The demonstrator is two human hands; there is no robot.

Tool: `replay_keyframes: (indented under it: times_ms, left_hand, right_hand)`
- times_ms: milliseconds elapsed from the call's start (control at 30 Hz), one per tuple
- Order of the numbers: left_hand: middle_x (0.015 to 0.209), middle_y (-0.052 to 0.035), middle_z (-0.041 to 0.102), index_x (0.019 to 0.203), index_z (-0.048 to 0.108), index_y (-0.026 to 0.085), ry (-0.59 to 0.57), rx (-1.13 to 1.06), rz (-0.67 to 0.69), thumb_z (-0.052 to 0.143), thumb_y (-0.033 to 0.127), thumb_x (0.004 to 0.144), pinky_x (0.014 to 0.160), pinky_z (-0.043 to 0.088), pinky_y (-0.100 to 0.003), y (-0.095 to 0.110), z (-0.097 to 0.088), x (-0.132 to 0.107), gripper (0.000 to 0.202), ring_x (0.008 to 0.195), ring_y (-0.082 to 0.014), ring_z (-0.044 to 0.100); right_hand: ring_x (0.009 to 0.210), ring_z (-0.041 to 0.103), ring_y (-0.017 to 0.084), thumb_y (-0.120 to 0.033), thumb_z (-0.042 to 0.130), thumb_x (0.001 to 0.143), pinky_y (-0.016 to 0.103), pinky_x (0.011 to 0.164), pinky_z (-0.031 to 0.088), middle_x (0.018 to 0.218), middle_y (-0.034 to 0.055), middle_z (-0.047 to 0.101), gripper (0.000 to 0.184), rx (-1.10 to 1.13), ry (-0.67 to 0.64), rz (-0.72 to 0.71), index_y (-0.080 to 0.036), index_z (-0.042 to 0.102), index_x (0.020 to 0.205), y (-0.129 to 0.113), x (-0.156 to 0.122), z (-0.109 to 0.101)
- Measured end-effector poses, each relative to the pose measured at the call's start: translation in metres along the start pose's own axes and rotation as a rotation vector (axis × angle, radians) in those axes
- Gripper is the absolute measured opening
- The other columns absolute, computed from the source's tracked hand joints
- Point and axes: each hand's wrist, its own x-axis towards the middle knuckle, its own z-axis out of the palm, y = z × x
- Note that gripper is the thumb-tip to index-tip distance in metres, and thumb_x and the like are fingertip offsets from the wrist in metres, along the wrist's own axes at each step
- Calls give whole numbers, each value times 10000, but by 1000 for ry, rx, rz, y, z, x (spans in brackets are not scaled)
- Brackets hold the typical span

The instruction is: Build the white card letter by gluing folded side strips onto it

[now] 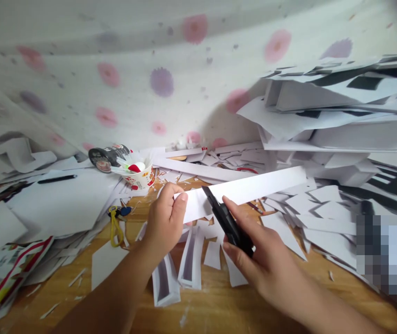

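My left hand (167, 215) pinches the left end of a long white paper strip (261, 184), thumb in front. The strip is held above the table and slants up to the right. In my right hand (259, 250) is a black utility knife (231, 225), its tip lying against the strip's face near the left end. Whether the blade has cut into the paper I cannot tell. Below the strip, two narrow folded white paper trays (190, 262) lie on the wooden table (215, 306), among loose white paper pieces (213, 254).
Stacked white sheets and folded paper (327, 132) rise at the right. A printed paper cup (139, 178) holding small items stands back left, near a yellow-looped key bunch (116, 227). White sheets (66, 199), a pen (57, 178) and a colourful packet (14, 273) lie left. Behind hangs a flowered curtain (132, 74).
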Motion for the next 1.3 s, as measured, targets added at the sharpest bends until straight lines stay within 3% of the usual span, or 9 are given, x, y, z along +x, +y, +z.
replay_keyframes:
  times_ms: [167,833,1033,1300]
  left_hand:
    - [570,60,496,856,470,233,165,102,144,419,385,937,482,424,-256,0,5,-6,180,492,-141,526]
    - [594,70,508,855,468,222,248,227,336,427,258,947,519,416,-239,7,3,-8,108,522,-125,555]
    - [587,80,504,861,475,216,319,282,411,444,218,935,477,378,-208,5,4,-7,80,481,-99,527]
    - [597,84,501,853,470,211,419,343,516,456,188,919,484,362,-194,8,3,-7,72,469,-80,497]
  right_hand:
    - [769,655,158,-127,498,895,267,702,564,964,55,709,708,-50,-52,-28,-227,237,1545,-11,-2,10]
    - [597,557,158,-183,453,906,260,616,530,753,17,635,668,-159,-54,-22,-193,251,1542,-13,-1,14]
    - [535,555,165,-177,414,913,263,570,512,687,18,635,668,-243,-101,-22,-134,218,1550,-17,1,13]
    - [463,548,162,-175,407,904,245,484,475,633,17,645,686,-270,-89,-23,-141,202,1558,-20,-3,18]
